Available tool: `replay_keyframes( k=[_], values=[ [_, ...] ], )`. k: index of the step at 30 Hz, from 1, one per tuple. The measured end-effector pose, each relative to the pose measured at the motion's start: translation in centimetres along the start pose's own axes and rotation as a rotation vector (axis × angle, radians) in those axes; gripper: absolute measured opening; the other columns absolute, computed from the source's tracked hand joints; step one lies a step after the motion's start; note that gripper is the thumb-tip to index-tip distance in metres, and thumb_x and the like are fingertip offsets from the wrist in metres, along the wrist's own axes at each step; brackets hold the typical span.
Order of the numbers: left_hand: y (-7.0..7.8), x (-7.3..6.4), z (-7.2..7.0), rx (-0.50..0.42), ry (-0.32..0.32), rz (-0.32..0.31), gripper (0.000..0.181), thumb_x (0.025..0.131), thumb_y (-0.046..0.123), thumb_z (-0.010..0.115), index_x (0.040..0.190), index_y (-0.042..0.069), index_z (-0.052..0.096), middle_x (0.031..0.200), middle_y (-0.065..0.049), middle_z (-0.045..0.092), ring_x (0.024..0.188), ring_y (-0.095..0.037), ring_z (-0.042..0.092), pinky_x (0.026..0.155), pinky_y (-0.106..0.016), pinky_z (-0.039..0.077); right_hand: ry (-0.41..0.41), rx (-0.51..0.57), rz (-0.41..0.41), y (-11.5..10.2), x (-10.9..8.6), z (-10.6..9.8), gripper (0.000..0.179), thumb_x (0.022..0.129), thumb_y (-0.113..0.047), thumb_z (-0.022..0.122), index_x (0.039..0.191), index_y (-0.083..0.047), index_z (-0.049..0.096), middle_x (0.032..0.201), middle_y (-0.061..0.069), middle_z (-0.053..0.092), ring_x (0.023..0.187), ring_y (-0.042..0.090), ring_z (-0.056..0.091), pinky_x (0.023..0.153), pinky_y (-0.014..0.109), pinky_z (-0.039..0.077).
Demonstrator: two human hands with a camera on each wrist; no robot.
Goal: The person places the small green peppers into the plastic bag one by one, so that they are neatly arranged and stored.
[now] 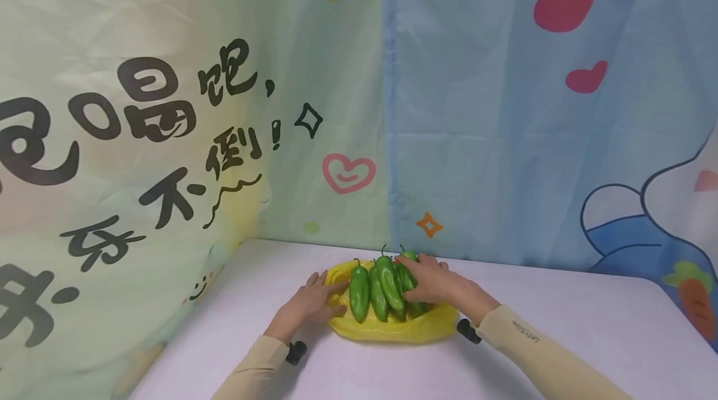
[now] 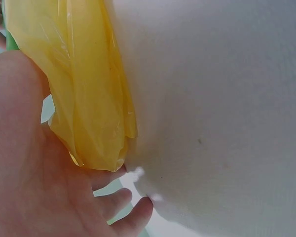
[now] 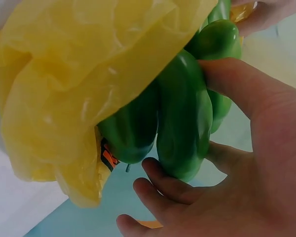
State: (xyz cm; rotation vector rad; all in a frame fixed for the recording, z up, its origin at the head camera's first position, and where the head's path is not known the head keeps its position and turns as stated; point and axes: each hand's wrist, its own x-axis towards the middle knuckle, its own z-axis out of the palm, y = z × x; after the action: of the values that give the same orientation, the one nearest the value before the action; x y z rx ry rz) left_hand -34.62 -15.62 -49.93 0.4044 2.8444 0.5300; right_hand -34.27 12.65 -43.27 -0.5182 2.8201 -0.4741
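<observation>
Several green chili peppers (image 1: 359, 295), with thin stems at the far end, lie side by side on a yellow plastic bag (image 1: 387, 333). My left hand (image 1: 310, 302) is at the bag's left edge, its fingers spread and touching the plastic. In the left wrist view, the bag's folded side (image 2: 91, 94) passes between thumb and fingers. On the right, my right hand (image 1: 436, 281) holds a pepper (image 3: 182, 118), thumb on one side and fingers round the other. Part of the bag (image 3: 74, 94) covers the near ends of peppers in the right wrist view.
The bag rests on a white table (image 1: 224, 338) with a rounded right corner. Printed fabric curtains (image 1: 460, 107) stand behind the table and on its left. A small orange and black patch (image 3: 108, 157) shows at the bag's edge.
</observation>
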Motion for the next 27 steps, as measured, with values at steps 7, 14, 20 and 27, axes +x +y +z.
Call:
replay_keyframes(
  k=[7,14,20,27],
  values=[
    [0.01,0.10,0.08,-0.002,0.004,0.008,0.057,0.094,0.042,0.062,0.148,0.029,0.051,0.163,-0.025,0.026,0.152,-0.050,0.017,0.120,-0.069,0.021,0.003,-0.005,0.013,0.08,0.27,0.19,0.078,0.088,-0.031,0.073,0.156,-0.017,0.037,0.145,0.029,0.043,0.135,0.043,0.042,0.109,0.068,0.033],
    [-0.10,0.24,0.21,0.002,0.005,0.010,0.058,0.093,0.042,0.063,0.148,0.029,0.051,0.163,-0.025,0.026,0.152,-0.050,0.017,0.119,-0.070,0.022,0.008,-0.012,0.023,0.31,0.53,0.60,0.079,0.087,-0.034,0.074,0.155,-0.017,0.038,0.146,0.029,0.043,0.136,0.043,0.042,0.107,0.069,0.034],
    [0.02,0.27,0.17,-0.001,0.002,0.011,0.058,0.094,0.041,0.062,0.149,0.029,0.050,0.163,-0.025,0.026,0.152,-0.050,0.017,0.119,-0.069,0.022,-0.003,-0.009,0.032,0.28,0.45,0.65,0.079,0.088,-0.036,0.073,0.156,-0.017,0.036,0.150,0.029,0.041,0.140,0.046,0.038,0.109,0.071,0.032],
    [0.19,0.11,0.14,-0.014,0.011,0.011,0.057,0.094,0.040,0.063,0.149,0.028,0.050,0.164,-0.025,0.025,0.152,-0.050,0.016,0.119,-0.070,0.021,0.021,0.033,0.013,0.67,-0.40,0.57,0.080,0.091,-0.039,0.070,0.158,-0.016,0.032,0.153,0.032,0.036,0.140,0.052,0.035,0.107,0.077,0.030]
  ],
)
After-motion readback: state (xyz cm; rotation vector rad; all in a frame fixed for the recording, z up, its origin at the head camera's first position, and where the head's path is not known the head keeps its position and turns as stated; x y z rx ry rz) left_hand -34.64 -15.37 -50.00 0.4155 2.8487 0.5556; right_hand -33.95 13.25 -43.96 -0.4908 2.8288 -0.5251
